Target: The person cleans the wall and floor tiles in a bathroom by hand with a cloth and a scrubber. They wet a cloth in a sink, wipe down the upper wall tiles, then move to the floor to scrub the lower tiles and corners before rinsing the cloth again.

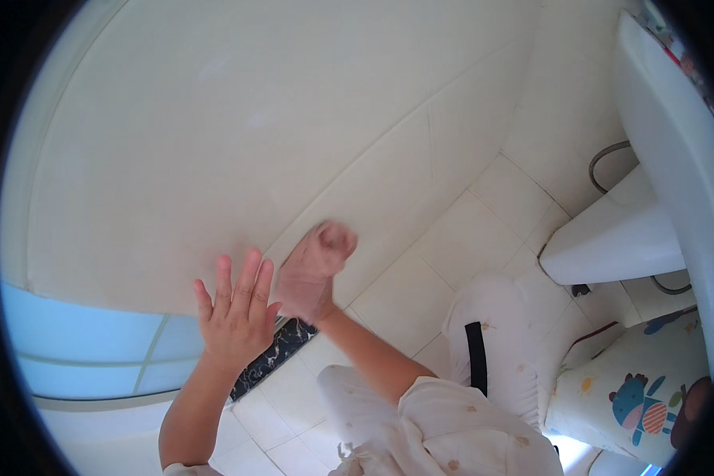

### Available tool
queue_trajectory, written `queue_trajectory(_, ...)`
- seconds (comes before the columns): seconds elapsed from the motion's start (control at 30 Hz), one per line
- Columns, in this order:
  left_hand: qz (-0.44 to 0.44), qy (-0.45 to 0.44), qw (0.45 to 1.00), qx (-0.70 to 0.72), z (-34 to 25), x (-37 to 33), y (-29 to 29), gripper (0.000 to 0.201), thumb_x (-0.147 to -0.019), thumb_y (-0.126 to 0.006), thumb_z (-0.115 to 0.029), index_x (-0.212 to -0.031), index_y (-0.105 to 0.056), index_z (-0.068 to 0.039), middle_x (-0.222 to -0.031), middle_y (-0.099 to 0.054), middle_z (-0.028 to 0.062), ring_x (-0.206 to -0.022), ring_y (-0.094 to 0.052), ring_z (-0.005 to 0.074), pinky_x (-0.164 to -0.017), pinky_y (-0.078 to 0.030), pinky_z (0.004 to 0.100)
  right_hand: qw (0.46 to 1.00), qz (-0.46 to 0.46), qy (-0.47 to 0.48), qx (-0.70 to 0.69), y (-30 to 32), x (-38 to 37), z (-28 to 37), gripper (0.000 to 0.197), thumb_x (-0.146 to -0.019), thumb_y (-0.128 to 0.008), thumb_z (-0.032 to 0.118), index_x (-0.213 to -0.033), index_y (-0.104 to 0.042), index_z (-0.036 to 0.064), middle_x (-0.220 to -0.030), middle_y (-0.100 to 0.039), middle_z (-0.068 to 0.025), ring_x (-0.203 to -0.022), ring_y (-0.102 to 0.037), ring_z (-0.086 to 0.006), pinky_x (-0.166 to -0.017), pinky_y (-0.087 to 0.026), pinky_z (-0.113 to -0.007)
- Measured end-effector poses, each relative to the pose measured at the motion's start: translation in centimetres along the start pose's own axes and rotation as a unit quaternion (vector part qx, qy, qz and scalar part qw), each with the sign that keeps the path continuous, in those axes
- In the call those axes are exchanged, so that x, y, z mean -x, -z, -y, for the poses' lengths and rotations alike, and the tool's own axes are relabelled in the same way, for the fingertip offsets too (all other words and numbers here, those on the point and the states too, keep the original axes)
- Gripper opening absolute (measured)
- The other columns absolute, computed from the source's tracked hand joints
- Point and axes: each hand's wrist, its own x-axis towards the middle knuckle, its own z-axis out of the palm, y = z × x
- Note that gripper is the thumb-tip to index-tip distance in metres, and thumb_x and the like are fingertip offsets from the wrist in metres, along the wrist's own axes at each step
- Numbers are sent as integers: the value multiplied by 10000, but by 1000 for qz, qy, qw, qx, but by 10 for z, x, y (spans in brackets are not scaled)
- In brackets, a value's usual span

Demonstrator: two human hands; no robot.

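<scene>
My left hand [238, 313] is open, its fingers stretched out and spread before the pale wall [254, 159]. I cannot tell whether the palm touches the surface. Just to its right, my right hand [324, 303] holds a pinkish-brown cloth [305, 274] low at the wall. The cloth is bunched at its upper end and slightly blurred, and it covers most of that hand, so the fingers are largely hidden.
A white pedestal sink [619, 230] with grey hoses stands at the right. Below it sits a cartoon-printed fabric cover [611, 389]. A dark marbled threshold [274, 357] and bluish panes [87, 341] lie at lower left. Pale tiles cover the floor [401, 289].
</scene>
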Motion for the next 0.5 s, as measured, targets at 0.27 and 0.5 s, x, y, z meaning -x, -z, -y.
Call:
queue_trajectory(0.27,15,-35,993,-108,24,9,-35,490,-877,-516,-299,-1334,-506,-124,-1459,-397,78,-1373,-280,403,-1101,5,632,349,-325,94,-874,126,-275,-110,199,-839,-499,217,-937,-608,82,-991,-601,-83,-953,-560,-181,-780,-394,-350)
queue_trajectory(0.5,-5,-62,976,-210,24,2,-51,464,-948,-410,-332,-1389,-455,-193,-1477,-378,-21,-1405,-224,362,-1074,7,683,903,-394,-93,147,240,-400,-362,416,-779,-589,362,-1091,-567,87,-1118,-573,-69,-1041,-529,-172,-923,-333,-335)
